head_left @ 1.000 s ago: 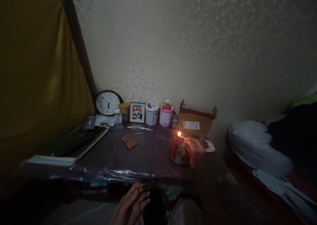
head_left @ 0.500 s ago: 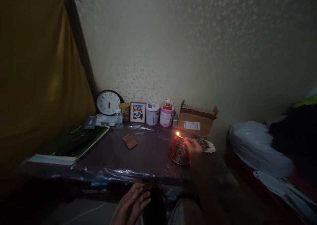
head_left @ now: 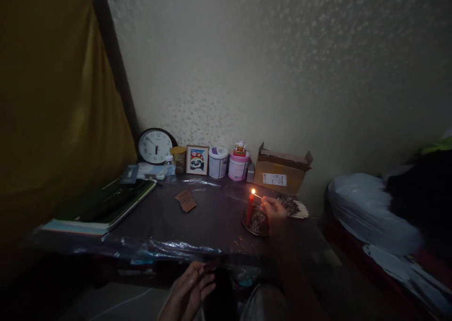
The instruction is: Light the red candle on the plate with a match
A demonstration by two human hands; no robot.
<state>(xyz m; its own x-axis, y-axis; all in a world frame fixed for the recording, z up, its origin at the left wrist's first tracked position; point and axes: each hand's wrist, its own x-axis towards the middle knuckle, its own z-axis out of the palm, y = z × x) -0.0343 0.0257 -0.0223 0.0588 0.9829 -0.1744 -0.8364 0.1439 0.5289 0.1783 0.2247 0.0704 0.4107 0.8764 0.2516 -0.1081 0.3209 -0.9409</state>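
Observation:
Pinched in my right hand (head_left: 273,209) is a burning match (head_left: 258,196), its flame right at the top of a red candle (head_left: 250,210). The candle stands upright at the left side of a round metal dish (head_left: 247,228) with dark bits in it. Whether the wick itself burns I cannot tell. Below the table's front edge, my left hand (head_left: 192,283) grips a small flat brown piece (head_left: 211,265), which looks like a matchbox; the dark hides its details. To the right of my right hand lies a bundle of matches (head_left: 298,209) with dark heads.
Two brown flat pieces (head_left: 186,201) lie mid-table. Along the wall stand a clock (head_left: 155,146), a framed panda picture (head_left: 197,161), two tins (head_left: 218,163) and a cardboard box (head_left: 280,170). Large books (head_left: 106,208) lie at left; a plastic bag (head_left: 367,208) is at right.
The match flame has come slightly lower, closer to the candle's top. My left hand stays nearly still with its brown piece. The view has shifted very slightly.

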